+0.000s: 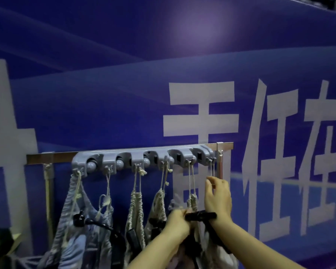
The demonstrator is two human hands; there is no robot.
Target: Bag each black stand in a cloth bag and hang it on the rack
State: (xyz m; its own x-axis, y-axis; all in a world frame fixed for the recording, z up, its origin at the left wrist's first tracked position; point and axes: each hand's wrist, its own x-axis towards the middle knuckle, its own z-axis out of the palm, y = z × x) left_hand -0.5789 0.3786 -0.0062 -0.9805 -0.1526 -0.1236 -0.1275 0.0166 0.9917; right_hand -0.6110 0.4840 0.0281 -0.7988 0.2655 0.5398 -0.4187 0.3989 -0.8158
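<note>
- Head view puts both hands at the right end of the rack [124,159], where five other bags [136,206] already hang by their strings along the row.
- Right hand [218,197] is raised under the last hook [209,159]. Its thumb and forefinger seem pinched on the cord [213,169] that drops from that hook, though blur softens the fingertips.
- Left hand [177,220] sits lower, fingers curled tight round gathered cloth, apparently the neck of a cloth bag [224,258] whose pale body sags below the right forearm.
- Black stand [200,215] pokes out between the two hands, its long axis lying level, left end touching the left fingers and right end by the right wrist.
- Judged from this, the next move turns on the cord directly above the stand: the right hand is nearer the hook, so it would settle the loop while the left takes the weight from below.
</note>
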